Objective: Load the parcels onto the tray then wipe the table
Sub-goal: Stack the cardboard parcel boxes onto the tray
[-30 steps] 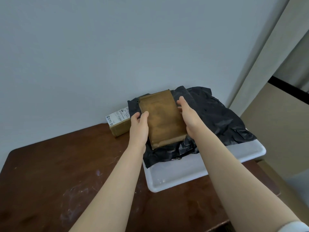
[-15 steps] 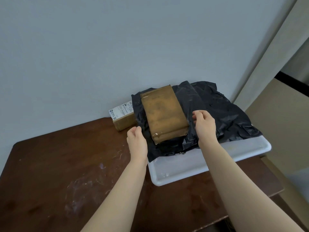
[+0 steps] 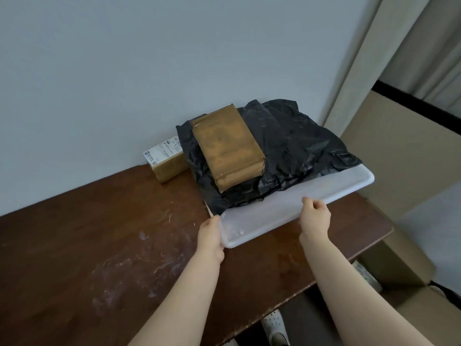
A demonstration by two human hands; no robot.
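My left hand (image 3: 210,236) grips the near left corner of the white tray (image 3: 274,213), fingers curled round the rim. My right hand (image 3: 315,219) holds the tray's near edge further right, fingers curled over the rim, thumb hidden from me. A crumpled black parcel (image 3: 294,146) lies on the tray, covering its far part. A flat brown parcel (image 3: 227,146) rests on top of it, toward the tray's left side. A small labelled box (image 3: 167,162) stands on the bench (image 3: 74,233), just past the tray's far left corner and off the tray. Pale smears (image 3: 139,258) mark the bench left of the tray.
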